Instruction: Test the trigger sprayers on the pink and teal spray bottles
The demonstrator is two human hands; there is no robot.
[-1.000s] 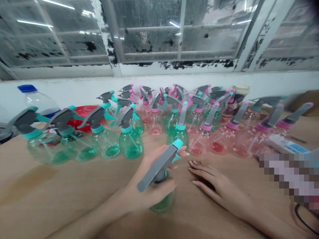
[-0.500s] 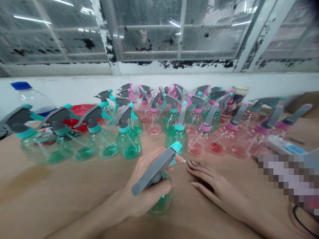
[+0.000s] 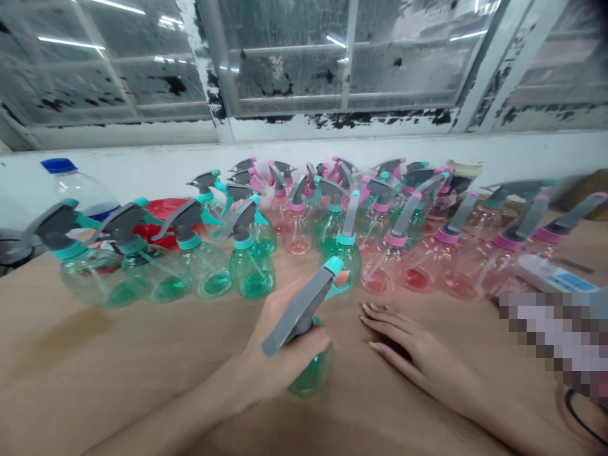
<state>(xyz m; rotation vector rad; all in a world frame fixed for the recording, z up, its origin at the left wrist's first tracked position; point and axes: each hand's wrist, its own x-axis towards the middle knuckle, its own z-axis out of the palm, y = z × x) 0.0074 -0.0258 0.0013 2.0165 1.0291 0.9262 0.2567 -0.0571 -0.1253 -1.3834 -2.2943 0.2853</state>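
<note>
My left hand point(image 3: 280, 345) is wrapped round a green spray bottle point(image 3: 311, 373) with a grey trigger head point(image 3: 301, 304) and a teal nozzle. The bottle stands on the brown table point(image 3: 118, 367) near its front, and a finger reaches toward the trigger. My right hand point(image 3: 408, 348) lies flat on the table just right of the bottle, fingers stretched out, holding nothing. Behind both hands stand several green spray bottles point(image 3: 249, 263) at the left and several pink spray bottles point(image 3: 413, 259) at the right.
A large clear water bottle with a blue cap point(image 3: 78, 187) and a red bowl point(image 3: 161, 218) sit at the back left. A white power strip point(image 3: 553, 278) lies at the right, a black cable point(image 3: 577, 415) below it. A grimy window fills the wall behind.
My left hand has kept its hold on the green bottle, which shifted slightly right and tilted a little. My right hand has stayed flat on the table.
</note>
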